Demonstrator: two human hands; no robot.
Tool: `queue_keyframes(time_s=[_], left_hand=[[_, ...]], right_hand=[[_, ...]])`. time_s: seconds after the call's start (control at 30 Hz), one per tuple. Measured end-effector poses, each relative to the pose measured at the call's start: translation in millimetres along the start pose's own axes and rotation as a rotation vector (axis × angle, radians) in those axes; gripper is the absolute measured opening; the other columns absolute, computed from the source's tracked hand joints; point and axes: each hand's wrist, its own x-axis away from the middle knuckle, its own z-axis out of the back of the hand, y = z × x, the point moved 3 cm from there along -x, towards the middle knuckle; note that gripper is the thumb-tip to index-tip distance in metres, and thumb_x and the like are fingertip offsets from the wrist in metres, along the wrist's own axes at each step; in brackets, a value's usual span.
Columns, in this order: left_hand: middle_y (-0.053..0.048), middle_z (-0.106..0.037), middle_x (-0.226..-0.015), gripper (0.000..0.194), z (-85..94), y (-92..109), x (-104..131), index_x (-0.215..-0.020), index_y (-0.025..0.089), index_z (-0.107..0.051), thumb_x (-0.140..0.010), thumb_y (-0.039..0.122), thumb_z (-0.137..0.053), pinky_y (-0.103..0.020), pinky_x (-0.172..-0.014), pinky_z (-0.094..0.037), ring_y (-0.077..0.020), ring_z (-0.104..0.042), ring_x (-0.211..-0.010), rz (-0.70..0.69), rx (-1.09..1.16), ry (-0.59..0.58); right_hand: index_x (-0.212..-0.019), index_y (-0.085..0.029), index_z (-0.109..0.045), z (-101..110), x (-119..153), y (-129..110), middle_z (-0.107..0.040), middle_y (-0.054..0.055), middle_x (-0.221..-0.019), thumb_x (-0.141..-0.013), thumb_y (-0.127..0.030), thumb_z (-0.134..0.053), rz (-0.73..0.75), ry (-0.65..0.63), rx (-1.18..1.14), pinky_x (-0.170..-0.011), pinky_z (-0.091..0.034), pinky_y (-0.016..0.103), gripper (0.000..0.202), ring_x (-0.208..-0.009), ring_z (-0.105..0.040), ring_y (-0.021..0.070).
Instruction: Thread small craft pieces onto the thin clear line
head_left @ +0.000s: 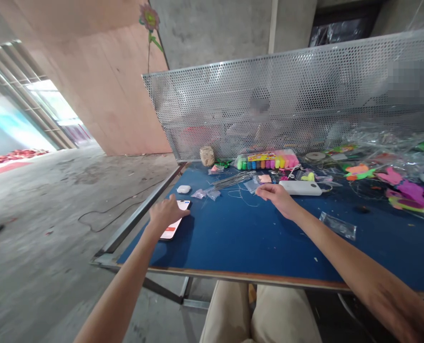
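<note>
Light-coloured trousers (224, 314) nearest, below the edge of the blue table (240, 243). Left hand (163, 214) over the lit phone (174, 227) at the table's left end, thumb spread from bent fingers. Right hand (279, 199): fingertips drawn together beside a white device (301, 188); cannot tell if anything is pinched. White case (183, 189) just beyond the phone; thin wires (233, 179) to its right. Farther: multicoloured pack (267, 160), then perforated metal panel (286, 95).
</note>
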Motion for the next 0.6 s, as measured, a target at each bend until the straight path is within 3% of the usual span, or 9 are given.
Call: queue_keyframes(time_s=[0.2, 0.3, 0.37, 0.43, 0.47, 0.6], left_hand=[[-0.023, -0.064, -0.115, 0.067, -1.8, 9, 5, -0.12, 0.013, -0.052, -0.073, 0.06, -0.06, -0.054, -0.085, -0.048, -0.0452, -0.06, -0.109, 0.057, 0.035, 0.017], [-0.024, -0.064, -0.114, 0.065, 12.3, 15, 9, -0.119, 0.011, -0.054, -0.073, 0.055, -0.065, -0.053, -0.083, -0.048, -0.0456, -0.061, -0.106, 0.004, 0.047, 0.017], [-0.025, -0.064, -0.115, 0.055, 34.2, 31, 18, -0.115, 0.008, -0.059, -0.081, 0.052, -0.061, -0.052, -0.083, -0.048, -0.0446, -0.061, -0.105, -0.142, 0.091, 0.232], [-0.012, -0.069, -0.11, 0.039, 52.1, 57, 28, -0.115, 0.02, -0.062, -0.092, 0.048, -0.048, -0.041, -0.084, -0.049, -0.0312, -0.065, -0.101, -0.289, 0.155, 0.266], [-0.009, -0.071, -0.102, 0.035, 60.5, 75, 34, -0.109, 0.021, -0.066, -0.096, 0.044, -0.043, -0.037, -0.082, -0.049, -0.0266, -0.067, -0.094, -0.431, 0.247, 0.267], [-0.004, -0.07, -0.112, 0.028, 84.3, 146, 46, -0.108, 0.025, -0.069, -0.096, 0.036, -0.047, -0.03, -0.078, -0.05, -0.018, -0.068, -0.084, -0.837, 0.503, 0.337]], right_hand=[[-0.083, -0.018, -0.075, 0, 0, 0, -0.061, 0.002, -0.073, -0.075, -0.047, -0.075, 0.005, 0.004, 0.003, -0.065, -0.033, 0.03, 0.029, -0.067, -0.044, 0.0136], [-0.083, -0.018, -0.075, 0, 0, 0, -0.061, 0.002, -0.072, -0.074, -0.049, -0.075, 0.005, 0.002, 0.021, -0.065, -0.034, 0.03, 0.032, -0.068, -0.045, 0.0143], [-0.084, -0.019, -0.075, 1, 1, 0, -0.062, 0.002, -0.073, -0.075, -0.051, -0.074, -0.001, 0.011, 0.054, -0.065, -0.035, 0.031, 0.034, -0.068, -0.045, 0.0147], [-0.085, -0.019, -0.075, 2, 1, 1, -0.063, 0.003, -0.075, -0.075, -0.052, -0.074, -0.009, 0.034, 0.083, -0.066, -0.035, 0.031, 0.035, -0.069, -0.046, 0.0153], [-0.085, -0.019, -0.075, 2, 1, 1, -0.064, 0.003, -0.076, -0.074, -0.053, -0.074, -0.014, 0.043, 0.091, -0.066, -0.036, 0.031, 0.036, -0.07, -0.047, 0.0156], [-0.082, -0.018, -0.073, 3, 1, -2, -0.063, 0.002, -0.074, -0.072, -0.053, -0.076, 0.001, 0.015, 0.082, -0.067, -0.036, 0.031, 0.037, -0.07, -0.048, 0.0157]])
